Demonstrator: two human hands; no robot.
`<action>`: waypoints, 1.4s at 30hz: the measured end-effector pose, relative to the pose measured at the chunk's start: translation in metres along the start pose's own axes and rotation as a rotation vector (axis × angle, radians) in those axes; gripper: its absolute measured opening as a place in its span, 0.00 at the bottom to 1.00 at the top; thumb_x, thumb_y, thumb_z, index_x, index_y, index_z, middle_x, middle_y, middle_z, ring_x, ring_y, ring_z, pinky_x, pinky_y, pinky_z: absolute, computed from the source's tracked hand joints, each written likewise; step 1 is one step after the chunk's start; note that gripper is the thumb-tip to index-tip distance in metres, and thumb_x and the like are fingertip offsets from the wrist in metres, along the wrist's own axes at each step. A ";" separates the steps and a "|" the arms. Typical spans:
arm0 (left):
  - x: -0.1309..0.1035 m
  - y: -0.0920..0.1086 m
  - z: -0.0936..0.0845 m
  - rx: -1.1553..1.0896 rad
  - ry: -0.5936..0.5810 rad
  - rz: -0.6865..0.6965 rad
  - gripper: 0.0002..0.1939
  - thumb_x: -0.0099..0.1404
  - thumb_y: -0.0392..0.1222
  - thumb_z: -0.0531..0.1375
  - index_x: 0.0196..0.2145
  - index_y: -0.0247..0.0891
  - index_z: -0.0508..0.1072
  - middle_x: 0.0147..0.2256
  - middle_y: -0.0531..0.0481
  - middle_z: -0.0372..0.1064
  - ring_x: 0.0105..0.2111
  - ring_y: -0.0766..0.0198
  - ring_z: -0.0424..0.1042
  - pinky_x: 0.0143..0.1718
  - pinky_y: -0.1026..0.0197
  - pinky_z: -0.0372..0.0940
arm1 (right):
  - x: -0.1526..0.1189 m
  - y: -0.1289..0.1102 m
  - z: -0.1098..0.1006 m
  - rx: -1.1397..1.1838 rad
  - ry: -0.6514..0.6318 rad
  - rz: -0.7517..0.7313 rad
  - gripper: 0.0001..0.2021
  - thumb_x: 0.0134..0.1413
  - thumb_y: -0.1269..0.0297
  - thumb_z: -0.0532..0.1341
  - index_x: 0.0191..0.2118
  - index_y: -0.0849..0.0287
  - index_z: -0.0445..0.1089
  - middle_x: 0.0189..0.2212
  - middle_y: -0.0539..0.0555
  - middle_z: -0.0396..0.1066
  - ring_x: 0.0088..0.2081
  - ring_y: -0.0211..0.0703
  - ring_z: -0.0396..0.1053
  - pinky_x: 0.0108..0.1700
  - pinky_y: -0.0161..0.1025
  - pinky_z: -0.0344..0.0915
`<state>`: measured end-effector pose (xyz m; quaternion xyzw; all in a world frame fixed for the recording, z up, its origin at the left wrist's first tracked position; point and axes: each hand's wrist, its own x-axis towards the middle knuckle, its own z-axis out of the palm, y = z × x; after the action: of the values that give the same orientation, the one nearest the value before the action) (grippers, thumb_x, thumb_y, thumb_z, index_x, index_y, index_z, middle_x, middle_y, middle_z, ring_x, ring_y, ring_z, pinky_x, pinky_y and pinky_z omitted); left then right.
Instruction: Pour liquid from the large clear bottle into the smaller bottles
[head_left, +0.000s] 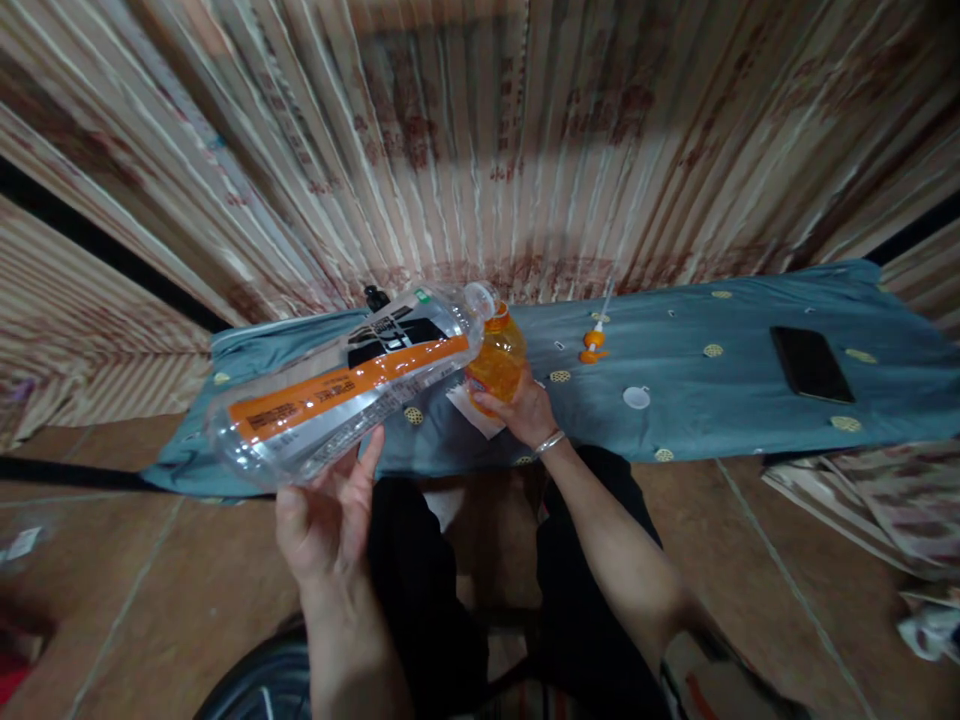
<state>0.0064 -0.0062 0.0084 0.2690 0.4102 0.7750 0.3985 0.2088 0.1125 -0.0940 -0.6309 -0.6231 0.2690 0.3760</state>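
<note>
A large clear bottle with an orange and black label lies tilted in the air, its mouth lower toward the right than a level pose would leave hard to judge. My left hand supports it from beneath near its base, fingers around the underside. The bottle's neck meets the top of a smaller bottle of orange liquid. Around that smaller bottle my right hand is closed, keeping it on the cloth-covered bench. An orange pump top with a thin clear tube rests to the right.
A blue-green patterned cloth covers the bench. On it lie a dark phone, a round white disc and a whitish paper piece. A black pump top shows behind the large bottle. Striped curtains hang behind.
</note>
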 end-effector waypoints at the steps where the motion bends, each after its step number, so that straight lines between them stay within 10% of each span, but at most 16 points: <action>1: 0.000 0.000 -0.001 -0.008 0.006 0.003 0.34 0.39 0.63 0.78 0.43 0.45 0.81 0.55 0.45 0.75 0.69 0.36 0.56 0.62 0.38 0.66 | 0.000 0.001 0.000 -0.002 0.001 -0.005 0.37 0.45 0.48 0.73 0.57 0.62 0.64 0.46 0.67 0.80 0.48 0.64 0.79 0.49 0.53 0.74; 32: -0.003 -0.007 -0.005 -0.151 -0.052 -0.048 0.44 0.37 0.58 0.80 0.53 0.49 0.77 0.61 0.43 0.70 0.69 0.32 0.56 0.60 0.33 0.67 | 0.002 0.023 0.003 -0.122 0.088 -0.121 0.48 0.42 0.31 0.67 0.60 0.64 0.60 0.53 0.73 0.75 0.50 0.66 0.77 0.50 0.57 0.74; 42: -0.002 -0.005 -0.005 -0.107 -0.032 -0.035 0.35 0.37 0.59 0.80 0.42 0.44 0.81 0.57 0.43 0.74 0.68 0.32 0.56 0.62 0.34 0.64 | -0.001 0.009 0.000 -0.089 0.035 -0.071 0.42 0.45 0.41 0.71 0.59 0.63 0.61 0.49 0.69 0.78 0.49 0.63 0.78 0.48 0.51 0.74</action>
<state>0.0054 -0.0081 0.0015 0.2524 0.3663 0.7843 0.4325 0.2141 0.1124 -0.1016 -0.6290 -0.6499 0.2163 0.3677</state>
